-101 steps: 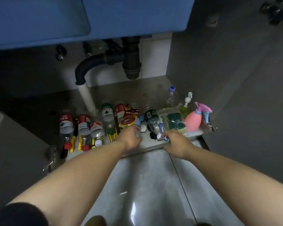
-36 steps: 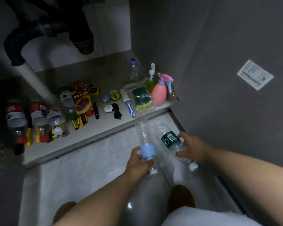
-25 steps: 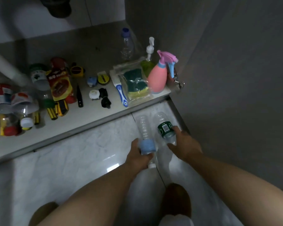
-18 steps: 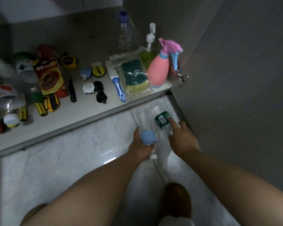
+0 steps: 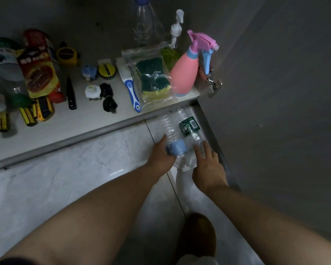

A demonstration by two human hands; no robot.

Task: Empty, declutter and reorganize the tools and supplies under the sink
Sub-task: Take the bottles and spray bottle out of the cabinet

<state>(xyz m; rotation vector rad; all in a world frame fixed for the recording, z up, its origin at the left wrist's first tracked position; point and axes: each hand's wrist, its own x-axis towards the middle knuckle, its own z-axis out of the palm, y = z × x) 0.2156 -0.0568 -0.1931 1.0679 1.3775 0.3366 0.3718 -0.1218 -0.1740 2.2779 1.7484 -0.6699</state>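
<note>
Emptying step: on the floor (image 5: 65, 178), right of middle, the left hand (image 5: 161, 155) grips the blue bottle (image 5: 177, 148), the straight-fingered right hand (image 5: 208, 169) touches the green bottle (image 5: 188, 126); next, let go, reach to the shelf (image 5: 75, 127)

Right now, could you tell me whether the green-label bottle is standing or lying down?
Lying down: the green-label bottle rests on its side on the floor, alongside the blue-label bottle.

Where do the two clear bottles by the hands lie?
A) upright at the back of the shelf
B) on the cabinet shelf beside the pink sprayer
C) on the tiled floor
C: the blue-banded bottle and the green-labelled bottle lie side by side on the floor.
</note>
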